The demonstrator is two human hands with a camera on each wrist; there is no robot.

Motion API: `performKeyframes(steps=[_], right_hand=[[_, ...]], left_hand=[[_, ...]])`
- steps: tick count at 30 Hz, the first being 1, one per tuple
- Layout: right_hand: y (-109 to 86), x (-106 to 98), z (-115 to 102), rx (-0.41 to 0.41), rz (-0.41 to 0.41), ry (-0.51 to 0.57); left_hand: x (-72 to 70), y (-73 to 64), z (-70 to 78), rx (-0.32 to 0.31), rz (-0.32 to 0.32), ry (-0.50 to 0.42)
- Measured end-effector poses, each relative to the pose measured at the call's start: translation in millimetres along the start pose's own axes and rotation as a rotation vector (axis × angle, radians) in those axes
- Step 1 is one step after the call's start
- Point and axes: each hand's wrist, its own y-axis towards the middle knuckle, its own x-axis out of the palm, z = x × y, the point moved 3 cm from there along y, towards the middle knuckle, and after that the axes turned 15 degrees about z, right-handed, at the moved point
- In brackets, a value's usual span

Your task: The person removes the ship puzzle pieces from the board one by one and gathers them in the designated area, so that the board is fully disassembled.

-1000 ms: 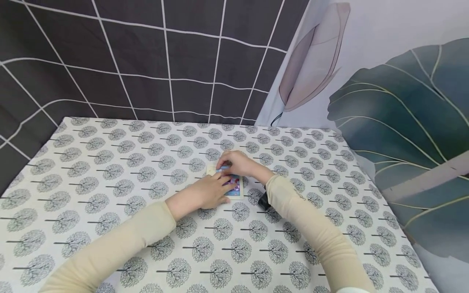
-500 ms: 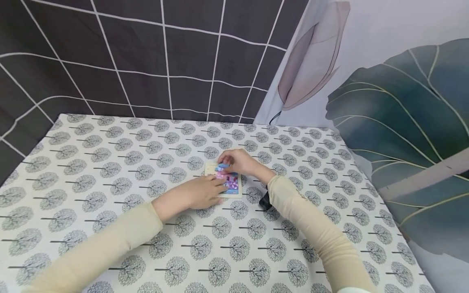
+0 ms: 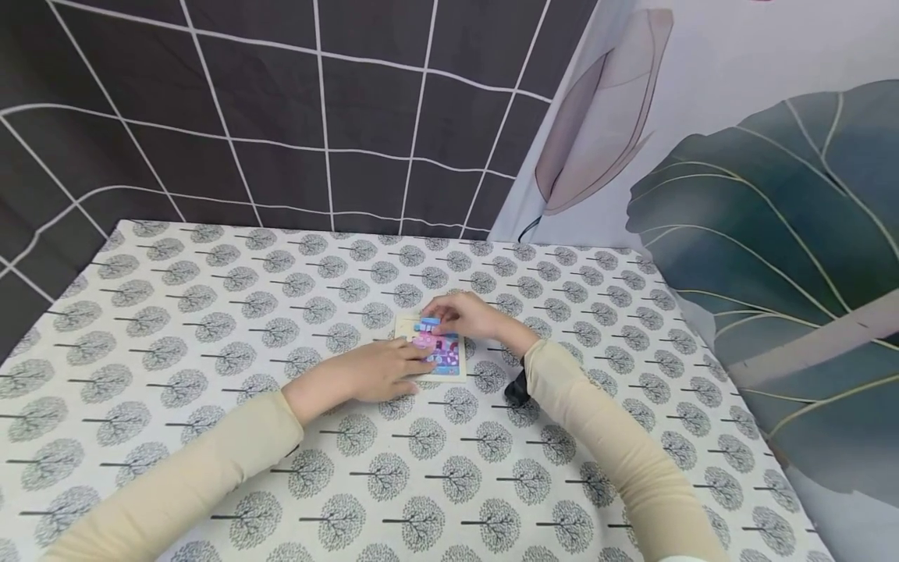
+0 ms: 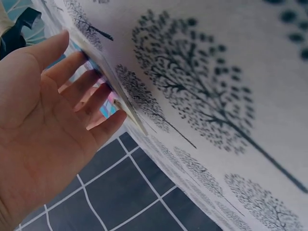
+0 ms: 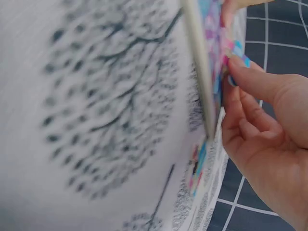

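A small cream-framed jigsaw puzzle board lies on the table, its picture blue, purple and pink. My left hand rests its spread fingertips on the board's left side; in the left wrist view those fingers are extended along its face. Over the board's upper part, my right hand pinches a blue puzzle piece between thumb and fingers. The right wrist view shows this piece tilted close above the board. Part of the picture is hidden beneath both hands.
A tree-print cloth covers the table. Another colourful flat piece lies on the cloth beyond the board in the right wrist view. A black device sits at the right wrist. A dark grid curtain hangs behind.
My left hand has drawn back leftward across the board, uncovering more of the pink and purple picture. The blue piece in my right hand has turned into clearer view.
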Motion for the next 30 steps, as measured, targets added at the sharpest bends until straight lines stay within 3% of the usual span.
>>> performKeyframes(steps=[7,16,30], right_hand=[[-0.3,-13.3,-6.0,0.034,0.055,0.001],[-10.3,-22.0,3.0,-0.025,0.077,-0.015],[-32.4,-40.9,20.1,0.104,0.144,-0.028]], left_hand=[[-3.9,4.5,1.2,0.004,-0.021,-0.002],[-2.9,2.9,2.6,-0.003,-0.027,0.007],[-5.3,2.6,5.2,-0.002,-0.031,0.005]])
